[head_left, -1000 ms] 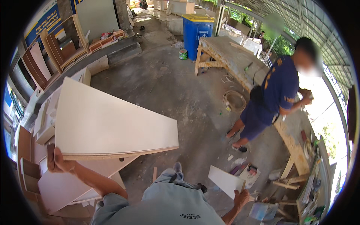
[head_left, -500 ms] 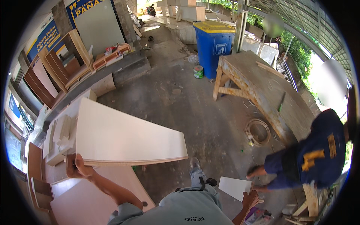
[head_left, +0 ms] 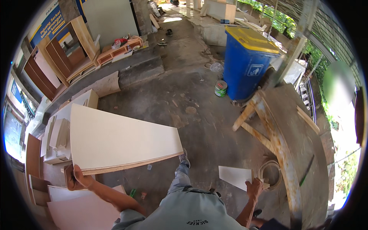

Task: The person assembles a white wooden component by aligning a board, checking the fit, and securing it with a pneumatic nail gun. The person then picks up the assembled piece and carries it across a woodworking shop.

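My left hand is closed round the near left corner of a large white panel, whose wood-coloured edge faces me. The panel is held up over the floor at my left, narrowing toward its right end in this view. At my right side, my right hand grips a smaller white board. Its fingers wrap the right end, where several board edges seem stacked together. The underside of both boards is hidden.
A rusty-edged workbench stands at the right, with a coiled hose by its legs. Ahead are a blue bin with a yellow lid and a paint can. Stacked white boxes and pink panels lie at left.
I have stepped forward and the view has turned left, so the bin and workbench appear nearer and farther right. Both boards stay in my hands. The co-worker has slipped almost out of view.
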`<act>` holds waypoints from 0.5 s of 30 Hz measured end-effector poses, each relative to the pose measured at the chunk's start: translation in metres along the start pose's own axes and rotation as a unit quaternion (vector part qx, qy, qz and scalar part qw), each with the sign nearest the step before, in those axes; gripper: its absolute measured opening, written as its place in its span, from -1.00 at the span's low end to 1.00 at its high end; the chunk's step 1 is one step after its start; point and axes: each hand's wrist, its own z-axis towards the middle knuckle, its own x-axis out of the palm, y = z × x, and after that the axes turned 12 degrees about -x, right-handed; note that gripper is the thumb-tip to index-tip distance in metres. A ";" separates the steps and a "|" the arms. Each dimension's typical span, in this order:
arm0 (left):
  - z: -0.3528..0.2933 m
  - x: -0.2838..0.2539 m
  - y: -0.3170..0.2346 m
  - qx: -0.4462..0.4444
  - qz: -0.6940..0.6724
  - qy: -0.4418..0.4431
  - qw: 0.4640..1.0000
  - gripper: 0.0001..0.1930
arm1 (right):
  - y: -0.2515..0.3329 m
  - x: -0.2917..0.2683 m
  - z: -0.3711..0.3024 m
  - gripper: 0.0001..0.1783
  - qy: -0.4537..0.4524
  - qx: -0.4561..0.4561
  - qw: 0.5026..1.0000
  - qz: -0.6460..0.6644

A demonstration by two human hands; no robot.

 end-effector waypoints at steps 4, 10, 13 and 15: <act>0.009 0.122 0.045 0.047 0.040 0.010 0.998 -0.60 | 0.044 0.068 0.113 -0.67 -0.052 0.028 0.998 0.038; 0.034 0.321 0.125 0.077 0.106 0.086 0.988 -0.50 | 0.154 0.103 0.256 -0.67 -0.128 0.078 0.988 0.023; 0.045 0.407 0.161 0.093 0.059 0.079 0.991 -0.53 | 0.197 0.118 0.326 -0.69 -0.136 0.095 0.983 0.077; 0.048 0.461 0.198 0.094 0.032 0.068 0.993 -0.69 | 0.230 0.124 0.380 -0.69 -0.125 0.092 0.985 0.070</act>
